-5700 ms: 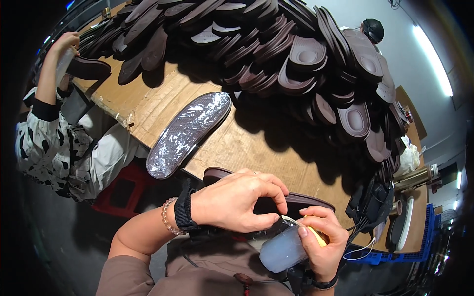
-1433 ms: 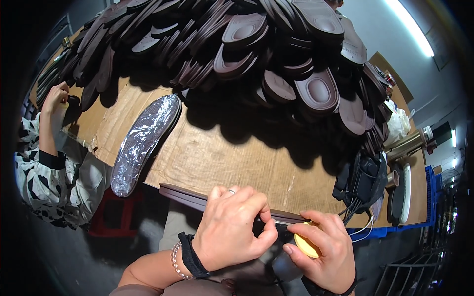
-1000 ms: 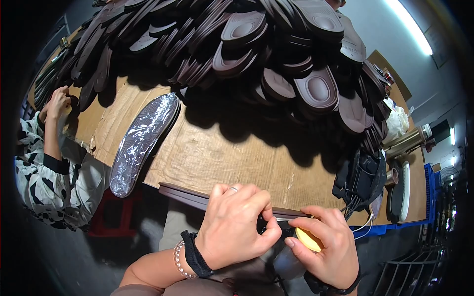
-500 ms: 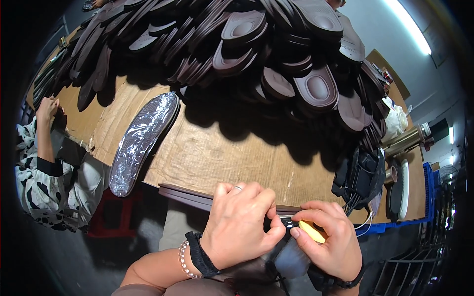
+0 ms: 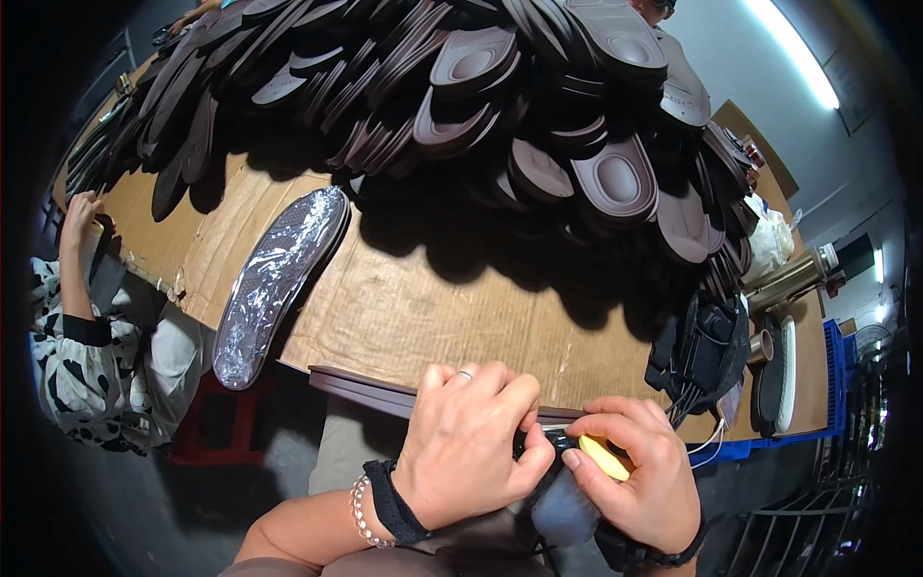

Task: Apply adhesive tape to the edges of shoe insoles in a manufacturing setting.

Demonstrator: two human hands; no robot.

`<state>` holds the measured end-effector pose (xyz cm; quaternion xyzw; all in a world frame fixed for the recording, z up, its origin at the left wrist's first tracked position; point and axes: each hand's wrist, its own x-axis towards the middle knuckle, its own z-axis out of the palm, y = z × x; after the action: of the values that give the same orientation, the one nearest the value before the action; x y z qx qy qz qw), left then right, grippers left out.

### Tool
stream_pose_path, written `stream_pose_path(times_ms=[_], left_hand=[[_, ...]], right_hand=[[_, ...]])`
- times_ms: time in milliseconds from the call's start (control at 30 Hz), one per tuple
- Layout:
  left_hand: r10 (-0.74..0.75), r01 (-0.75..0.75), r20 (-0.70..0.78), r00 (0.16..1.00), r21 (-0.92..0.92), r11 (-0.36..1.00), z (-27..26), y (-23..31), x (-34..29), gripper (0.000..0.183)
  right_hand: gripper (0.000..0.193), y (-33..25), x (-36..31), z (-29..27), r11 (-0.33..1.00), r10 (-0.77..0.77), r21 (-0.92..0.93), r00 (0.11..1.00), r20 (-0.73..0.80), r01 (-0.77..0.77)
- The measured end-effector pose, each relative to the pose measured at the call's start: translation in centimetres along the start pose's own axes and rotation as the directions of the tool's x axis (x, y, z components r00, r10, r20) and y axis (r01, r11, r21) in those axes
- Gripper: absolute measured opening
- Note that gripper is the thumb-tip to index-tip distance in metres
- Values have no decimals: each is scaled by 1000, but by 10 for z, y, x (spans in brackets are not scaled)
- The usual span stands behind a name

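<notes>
My left hand (image 5: pixel 471 447) is closed at the table's front edge, fingers curled and thumb pressed in. A bit of dark, shiny material (image 5: pixel 561 439) shows beside its fingertips; whatever the fingers grip is hidden. Close to its right, my right hand (image 5: pixel 642 471) is closed around a rounded yellow object (image 5: pixel 603 459), thumb and forefinger toward my left hand. Stacked brown insoles (image 5: pixel 361 390) stick out along the edge, partly behind my left hand. Below the hands hangs a blurred bluish-grey thing (image 5: pixel 565 512). A film-wrapped insole pair (image 5: pixel 281 288) lies farther left.
A large heap of brown insoles (image 5: pixel 471 62) covers the back of the cardboard-topped table (image 5: pixel 433 308). At right are a black bag (image 5: pixel 707 337), cables, a metal flask (image 5: pixel 793 274) and a blue crate (image 5: pixel 838 375). Another person's arm (image 5: pixel 75 269) is at far left, by a red stool (image 5: pixel 219 423).
My hands stay nearly in place; my right hand and the yellow object shift slightly. The wrapped insoles appear a little lower. At far left the other person's hand has shifted.
</notes>
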<state>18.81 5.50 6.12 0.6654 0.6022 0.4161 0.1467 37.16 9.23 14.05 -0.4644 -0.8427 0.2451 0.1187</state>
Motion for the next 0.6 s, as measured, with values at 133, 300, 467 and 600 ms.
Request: stream_pose_path(times_ms=[133, 300, 467, 600], left_hand=[[2, -2, -5, 1000, 1, 1000, 2, 0, 1, 13], [13, -13, -25, 1000, 6, 1000, 3, -2, 2, 12], [19, -19, 8, 1000, -11, 1000, -1, -5, 1, 14], [-17, 23, 66, 998, -103, 994, -8, -6, -2, 19]], right_hand=[[25, 1, 1, 0, 1000, -4, -7, 1000, -8, 4], [25, 2, 2, 1, 1000, -9, -15, 1000, -19, 9], [26, 1, 2, 1, 1000, -8, -8, 1000, -29, 8], [27, 0, 1, 3, 1000, -11, -17, 1000, -27, 10]])
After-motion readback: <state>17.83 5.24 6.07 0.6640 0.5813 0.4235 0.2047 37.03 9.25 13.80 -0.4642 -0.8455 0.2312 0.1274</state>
